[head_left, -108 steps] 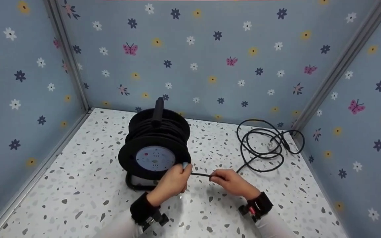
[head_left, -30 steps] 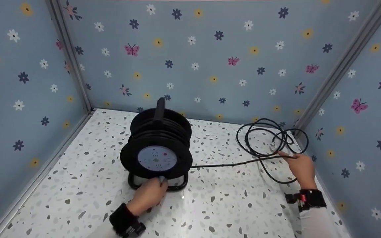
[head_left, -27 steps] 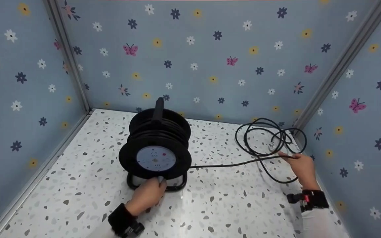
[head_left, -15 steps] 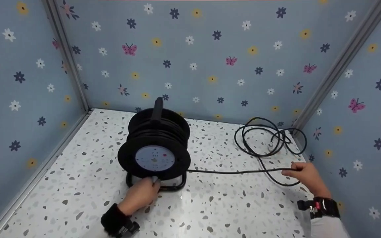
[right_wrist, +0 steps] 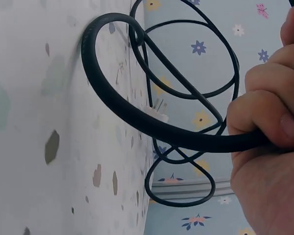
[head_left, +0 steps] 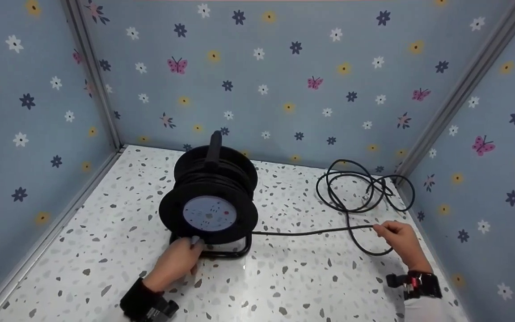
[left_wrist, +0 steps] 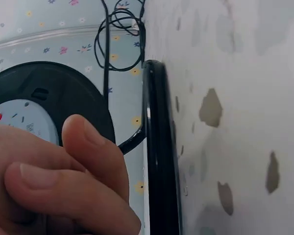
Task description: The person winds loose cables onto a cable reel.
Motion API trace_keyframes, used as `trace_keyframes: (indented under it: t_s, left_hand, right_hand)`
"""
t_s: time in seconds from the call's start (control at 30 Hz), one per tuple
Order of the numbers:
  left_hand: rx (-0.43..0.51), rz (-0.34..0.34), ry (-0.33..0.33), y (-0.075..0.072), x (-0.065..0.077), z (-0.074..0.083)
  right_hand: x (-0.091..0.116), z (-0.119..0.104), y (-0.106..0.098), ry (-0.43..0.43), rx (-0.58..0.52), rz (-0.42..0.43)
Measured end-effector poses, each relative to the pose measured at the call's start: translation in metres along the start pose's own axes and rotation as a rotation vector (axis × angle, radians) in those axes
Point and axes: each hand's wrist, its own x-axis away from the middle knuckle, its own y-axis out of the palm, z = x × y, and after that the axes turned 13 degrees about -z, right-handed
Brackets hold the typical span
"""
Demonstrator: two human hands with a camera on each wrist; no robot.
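A black cable reel (head_left: 208, 192) stands upright on its tube frame (head_left: 228, 255), with a pale round socket panel (head_left: 209, 213) on its front disc. At the disc's lower left edge my left hand (head_left: 175, 264) holds a small grey knob (head_left: 195, 240) with curled fingers; the left wrist view hides most of the knob behind the hand. Black cable (head_left: 302, 234) runs from the reel to my right hand (head_left: 401, 241), which grips it near the right side. Beyond that hand the cable loops back; the right wrist view shows the fingers (right_wrist: 269, 112) curled round it.
Loose cable coils (head_left: 351, 190) lie at the back right, with a plug (right_wrist: 159, 110) among them. Flower-patterned walls (head_left: 284, 80) enclose the speckled white tabletop (head_left: 293, 286) at the back and both sides.
The reel has turned clockwise, my left hand following the knob from lower right to lower left. My right hand moved from beside the reel to the far right, lately slightly back left.
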Motion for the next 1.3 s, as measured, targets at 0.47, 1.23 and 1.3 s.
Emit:
trace_keyframes:
  t_s: [0.47, 1.23, 1.3]
  left_hand:
    - [0.418, -0.043, 0.022, -0.038, 0.012, -0.010]
    - [0.698, 0.100, 0.135, -0.081, 0.033, 0.038]
    - [0.688, 0.096, 0.157, -0.085, 0.034, 0.046]
  right_hand:
    - [-0.012, -0.014, 0.031, -0.100, 0.005, -0.059]
    - [-0.031, -0.046, 0.094, -0.271, 0.009, -0.267]
    - [-0.034, -0.048, 0.100, -0.268, 0.014, -0.272]
